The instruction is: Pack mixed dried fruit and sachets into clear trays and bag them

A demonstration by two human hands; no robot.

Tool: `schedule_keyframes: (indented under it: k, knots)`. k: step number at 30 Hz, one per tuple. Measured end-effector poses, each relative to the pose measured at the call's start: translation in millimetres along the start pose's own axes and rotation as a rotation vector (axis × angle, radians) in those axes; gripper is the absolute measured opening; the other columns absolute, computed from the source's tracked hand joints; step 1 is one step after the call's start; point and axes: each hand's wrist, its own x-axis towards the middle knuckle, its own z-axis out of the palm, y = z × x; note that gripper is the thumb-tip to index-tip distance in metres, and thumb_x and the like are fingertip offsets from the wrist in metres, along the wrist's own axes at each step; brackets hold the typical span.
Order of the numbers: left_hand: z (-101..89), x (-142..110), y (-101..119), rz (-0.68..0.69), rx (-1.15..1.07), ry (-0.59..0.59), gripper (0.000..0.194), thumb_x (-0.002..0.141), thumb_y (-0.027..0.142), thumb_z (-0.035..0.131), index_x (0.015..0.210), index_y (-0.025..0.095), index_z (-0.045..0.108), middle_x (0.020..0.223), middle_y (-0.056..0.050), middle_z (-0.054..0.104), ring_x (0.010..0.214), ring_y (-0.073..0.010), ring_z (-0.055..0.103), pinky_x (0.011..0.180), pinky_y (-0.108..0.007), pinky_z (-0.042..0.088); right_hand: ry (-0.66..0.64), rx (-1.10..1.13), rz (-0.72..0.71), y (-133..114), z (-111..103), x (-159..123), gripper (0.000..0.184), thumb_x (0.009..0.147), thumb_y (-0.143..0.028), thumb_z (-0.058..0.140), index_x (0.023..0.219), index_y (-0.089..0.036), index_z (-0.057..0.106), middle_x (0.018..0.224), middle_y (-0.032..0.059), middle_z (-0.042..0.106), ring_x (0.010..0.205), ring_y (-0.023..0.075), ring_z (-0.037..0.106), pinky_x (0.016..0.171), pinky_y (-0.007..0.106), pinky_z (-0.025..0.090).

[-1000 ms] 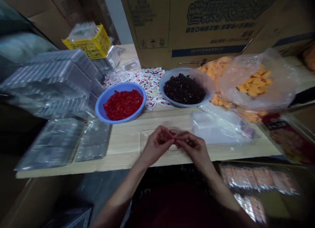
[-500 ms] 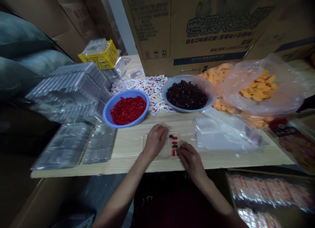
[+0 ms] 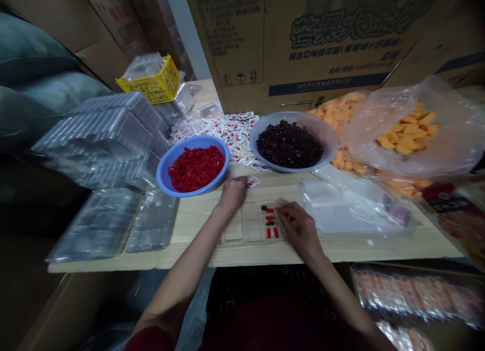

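Observation:
A clear plastic tray (image 3: 233, 232) with compartments lies on the table in front of me. Its right-hand section holds several red pieces (image 3: 269, 218) and a couple of dark ones (image 3: 263, 208). My left hand (image 3: 233, 194) is closed beyond the tray's upper edge, with a small white printed sachet (image 3: 253, 182) at its fingertips. At the tray's right side, my right hand (image 3: 301, 231) is pinched close to the upper red piece; whatever lies between the fingertips is too small to make out.
Behind the tray stand a blue bowl of red pieces (image 3: 160, 177) and a bowl of dark pieces (image 3: 331, 148), with scattered sachets (image 3: 231, 134) between. Stacked clear trays (image 3: 102, 134) are left. Plastic bags (image 3: 326, 204) and orange pieces (image 3: 409, 131) lie right; a large carton (image 3: 242, 53) stands behind.
My left hand has moved up and away from over the tray, and a sachet now shows at its fingertips. My right hand has shifted slightly up, uncovering two red pieces at the bottom.

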Motion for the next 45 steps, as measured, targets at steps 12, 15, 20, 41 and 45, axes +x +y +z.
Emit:
schedule_keyframes:
  k: [12, 15, 20, 41, 45]
  knots:
    - [-28.0, -52.7, 4.7, 0.010, -0.417, 0.107, 0.018, 0.094, 0.024, 0.058, 0.103, 0.019, 0.073, 0.096, -0.005, 0.075, 0.086, -0.0180, 0.067, 0.079, -0.028, 0.049, -0.074, -0.230, 0.066, 27.7, 79.9, 113.9, 0.029, 0.076, -0.007, 0.069, 0.104, -0.015, 0.073, 0.108, 0.0150, 0.069, 0.108, 0.0298, 0.059, 0.102, 0.046, 0.045]
    - [-25.2, -66.3, 10.1, -0.019, -0.420, -0.040, 0.012, 0.090, 0.023, 0.063, 0.097, 0.020, 0.072, 0.086, -0.002, 0.073, 0.076, -0.0167, 0.064, 0.071, -0.027, 0.045, -0.079, -0.151, 0.080, 28.0, 70.8, 112.4, 0.026, 0.077, -0.007, 0.064, 0.100, -0.015, 0.074, 0.096, 0.0100, 0.072, 0.090, 0.0237, 0.065, 0.089, 0.038, 0.051]
    - [-10.6, -66.3, 13.7, 0.058, -0.359, -0.022, 0.003, 0.087, 0.022, 0.067, 0.089, 0.020, 0.069, 0.091, -0.005, 0.069, 0.093, -0.0210, 0.061, 0.084, -0.031, 0.046, -0.008, 0.058, 0.071, -0.7, 24.4, 76.4, 0.023, 0.087, -0.024, 0.061, 0.106, -0.017, 0.072, 0.090, 0.0056, 0.071, 0.076, 0.0178, 0.062, 0.074, 0.031, 0.051]
    - [6.1, -142.5, 27.1, 0.216, -0.089, 0.123, 0.039, 0.097, 0.026, 0.053, 0.135, 0.031, 0.059, 0.147, -0.007, 0.055, 0.137, -0.0312, 0.042, 0.108, -0.051, 0.035, 0.069, -0.020, -0.129, -20.3, 7.2, -6.0, 0.015, 0.097, -0.020, 0.056, 0.098, -0.023, 0.070, 0.101, 0.0077, 0.066, 0.102, 0.0217, 0.060, 0.089, 0.038, 0.051]
    - [15.7, -132.9, 17.0, 0.218, -0.091, 0.292, 0.038, 0.093, 0.030, 0.058, 0.130, 0.031, 0.062, 0.147, -0.008, 0.055, 0.137, -0.0339, 0.044, 0.108, -0.053, 0.037, 0.433, -0.277, -0.152, -9.2, -100.0, 2.5, 0.017, 0.098, -0.021, 0.053, 0.104, -0.024, 0.069, 0.105, 0.0087, 0.068, 0.104, 0.0235, 0.062, 0.093, 0.042, 0.049]
